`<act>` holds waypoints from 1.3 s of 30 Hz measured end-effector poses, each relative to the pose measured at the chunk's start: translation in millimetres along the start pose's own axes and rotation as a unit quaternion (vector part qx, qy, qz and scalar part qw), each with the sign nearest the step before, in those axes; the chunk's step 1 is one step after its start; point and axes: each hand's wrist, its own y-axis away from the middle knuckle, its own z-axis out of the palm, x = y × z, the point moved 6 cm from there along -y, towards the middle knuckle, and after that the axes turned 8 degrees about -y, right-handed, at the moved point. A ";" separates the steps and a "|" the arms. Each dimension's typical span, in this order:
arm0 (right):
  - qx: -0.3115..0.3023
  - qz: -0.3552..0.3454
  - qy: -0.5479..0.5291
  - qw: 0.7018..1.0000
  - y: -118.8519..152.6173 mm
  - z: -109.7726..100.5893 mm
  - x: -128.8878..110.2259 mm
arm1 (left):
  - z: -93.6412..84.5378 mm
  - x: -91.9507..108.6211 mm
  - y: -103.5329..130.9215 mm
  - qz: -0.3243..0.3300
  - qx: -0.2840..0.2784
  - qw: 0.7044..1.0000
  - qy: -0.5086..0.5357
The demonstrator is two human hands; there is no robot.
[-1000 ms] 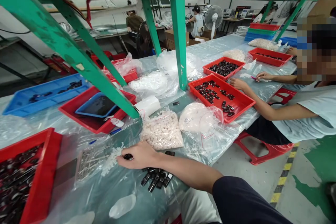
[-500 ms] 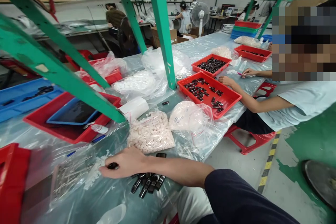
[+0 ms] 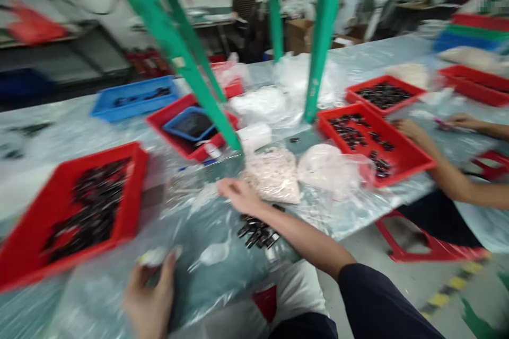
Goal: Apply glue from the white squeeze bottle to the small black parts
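- Hand, right (image 3: 240,195): fingers curled, thumb close to fingertips; cannot tell whether anything is between them. Nearer of the two to the black parts.
- Hand, left (image 3: 153,292): blurred, thumb and fingers apart; at 8 o'clock from the right hand.
- Table (image 3: 207,287): plastic-covered; near edge at 5 o'clock from the right hand, just past the black parts. Sheeting between the hands gives, by judgement, the widest room sideways.
- Red tray (image 3: 140,190): holds dark parts; at 10 o'clock from the left hand, long axis 2 to 8.
- Bag of pale pieces (image 3: 274,176): at 2 o'clock, just beside the right hand; limits movement that way.
- Black parts (image 3: 258,234): loose pile at 5 o'clock from the right hand, partly below its wrist; lower ones lie roughly 1 to 7.
- Whitish item (image 3: 153,257): at 12 o'clock, at the left fingertips; blurred, cannot tell if gripped.
- White bits (image 3: 203,197): scattered at 9 o'clock, just beside the right fingertips.
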 end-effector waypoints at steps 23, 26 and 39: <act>-0.041 0.048 -0.108 0.992 -3.8 9.8 20.8 | 7.5 -20.4 6.1 -0.050 0.026 0.996 0.069; -0.029 0.024 -0.085 0.996 -2.6 9.2 15.9 | 0.6 -12.0 9.2 -0.029 0.051 0.995 0.075; 0.000 -0.011 -0.020 1.000 -5.9 6.0 14.3 | -39.1 71.2 -41.1 0.113 0.186 0.928 0.304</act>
